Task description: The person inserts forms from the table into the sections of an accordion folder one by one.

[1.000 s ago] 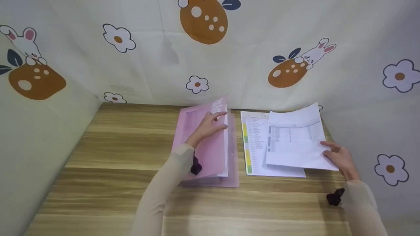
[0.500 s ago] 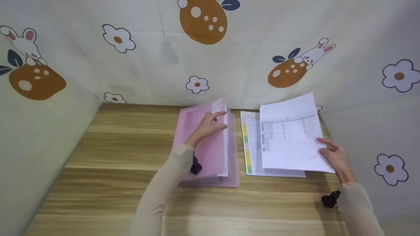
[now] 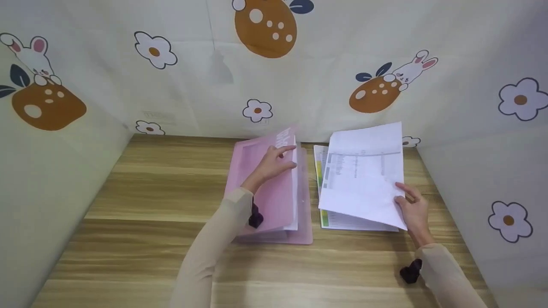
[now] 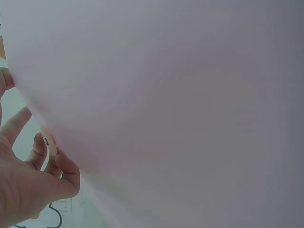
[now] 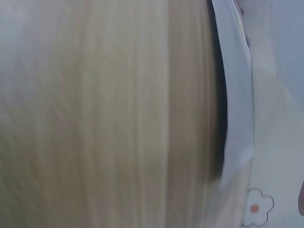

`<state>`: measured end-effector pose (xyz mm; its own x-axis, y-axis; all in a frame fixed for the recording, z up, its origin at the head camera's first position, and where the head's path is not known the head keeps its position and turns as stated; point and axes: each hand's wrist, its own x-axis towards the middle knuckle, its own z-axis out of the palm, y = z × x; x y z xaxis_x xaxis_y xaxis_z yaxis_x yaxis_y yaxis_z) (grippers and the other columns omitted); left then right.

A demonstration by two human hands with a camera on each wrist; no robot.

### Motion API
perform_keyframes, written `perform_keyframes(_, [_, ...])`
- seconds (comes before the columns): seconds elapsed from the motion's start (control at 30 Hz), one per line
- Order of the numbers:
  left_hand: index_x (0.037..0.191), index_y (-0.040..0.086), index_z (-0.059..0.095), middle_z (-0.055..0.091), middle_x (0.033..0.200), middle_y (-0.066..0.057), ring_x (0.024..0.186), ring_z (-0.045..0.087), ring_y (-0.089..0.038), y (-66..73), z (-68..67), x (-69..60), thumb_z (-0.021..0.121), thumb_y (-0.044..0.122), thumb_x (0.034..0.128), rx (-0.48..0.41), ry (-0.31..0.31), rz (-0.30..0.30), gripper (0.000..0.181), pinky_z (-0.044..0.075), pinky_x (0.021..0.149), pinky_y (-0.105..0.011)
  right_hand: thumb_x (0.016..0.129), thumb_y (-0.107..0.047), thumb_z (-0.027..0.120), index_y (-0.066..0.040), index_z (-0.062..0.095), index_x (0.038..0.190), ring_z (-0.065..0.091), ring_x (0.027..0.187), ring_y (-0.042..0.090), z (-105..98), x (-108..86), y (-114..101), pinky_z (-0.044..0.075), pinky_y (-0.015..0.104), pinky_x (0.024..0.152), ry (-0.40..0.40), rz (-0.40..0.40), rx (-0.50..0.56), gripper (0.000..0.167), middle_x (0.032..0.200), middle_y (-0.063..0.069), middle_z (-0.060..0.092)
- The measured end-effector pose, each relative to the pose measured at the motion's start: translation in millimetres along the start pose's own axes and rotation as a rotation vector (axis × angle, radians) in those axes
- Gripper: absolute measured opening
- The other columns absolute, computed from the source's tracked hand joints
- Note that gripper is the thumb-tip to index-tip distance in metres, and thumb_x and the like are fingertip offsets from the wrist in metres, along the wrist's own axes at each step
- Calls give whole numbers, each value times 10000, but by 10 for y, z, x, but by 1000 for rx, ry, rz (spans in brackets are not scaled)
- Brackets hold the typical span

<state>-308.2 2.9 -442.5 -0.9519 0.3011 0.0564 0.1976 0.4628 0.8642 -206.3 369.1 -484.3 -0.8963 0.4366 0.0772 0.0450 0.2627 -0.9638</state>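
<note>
My left hand (image 3: 272, 164) pinches the raised free edge of a pink folder's cover (image 3: 261, 192). White paper (image 3: 295, 188) shows inside the folder beneath that cover. In the left wrist view, the pale pink cover (image 4: 180, 104) fills most of the picture, with thumb and fingers of the left hand (image 4: 28, 175) at its edge. On the right, my right hand (image 3: 414, 210) grips a printed white sheet (image 3: 364, 184) by its right edge. The sheet is tilted above a second printed sheet (image 3: 355, 222) with a coloured strip, covering most of it.
Everything lies on a wood-grain table (image 3: 150, 214). A patterned cloth (image 3: 192, 85) with rabbits and flowers stands along the back and both sides, close behind the folder and papers. A black wrist camera (image 3: 412, 271) hangs below the right sleeve.
My right hand has moved left and slightly down with the printed sheet, which now covers more of the sheet below. The left hand and the folder have stayed still.
</note>
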Motion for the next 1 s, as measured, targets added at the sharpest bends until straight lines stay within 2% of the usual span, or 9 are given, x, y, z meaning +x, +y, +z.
perform_keyframes(0.1, [1239,172,527,388,956,-106,845,381,-204,0,-6,-7,664,208,762,3,1,4,497,311,663,-289,771,96,523,18,581,1112,515,971,110,87,-82,5,409,141,713,20,24,16,355,1130,0,518])
perform_keyframes(0.3, [1241,175,525,383,958,-103,859,377,-204,7,-23,-38,660,214,763,-11,-9,19,498,309,664,-290,772,111,509,36,575,1116,453,1084,211,232,-207,27,392,144,747,51,-20,20,358,1122,32,483])
perform_keyframes(0.5, [1241,166,525,387,962,-116,842,376,-207,7,-34,-59,660,207,763,-22,-5,27,498,303,663,-290,749,150,506,62,593,1069,425,1089,154,342,-304,74,347,182,859,85,-116,21,343,1092,65,499])
perform_keyframes(0.63, [1242,174,524,388,967,-109,852,379,-201,0,-29,-43,662,219,762,-24,-4,15,502,310,668,-287,734,156,515,58,608,1039,445,1036,125,404,-345,92,363,178,834,87,-163,22,334,1063,70,520])
perform_keyframes(0.87, [1247,178,519,383,979,-111,862,377,-209,-1,-23,-23,658,207,769,-32,-7,-2,499,310,667,-293,731,137,523,45,626,1004,446,1010,101,508,-406,112,360,168,785,79,-176,-21,305,1041,86,546])
perform_keyframes(1.0, [1250,187,516,378,981,-105,858,376,-208,5,-22,-18,657,220,767,-32,-11,-16,504,311,668,-293,730,140,526,56,622,999,448,1002,93,558,-425,118,357,163,778,74,-162,-2,297,1038,120,556])
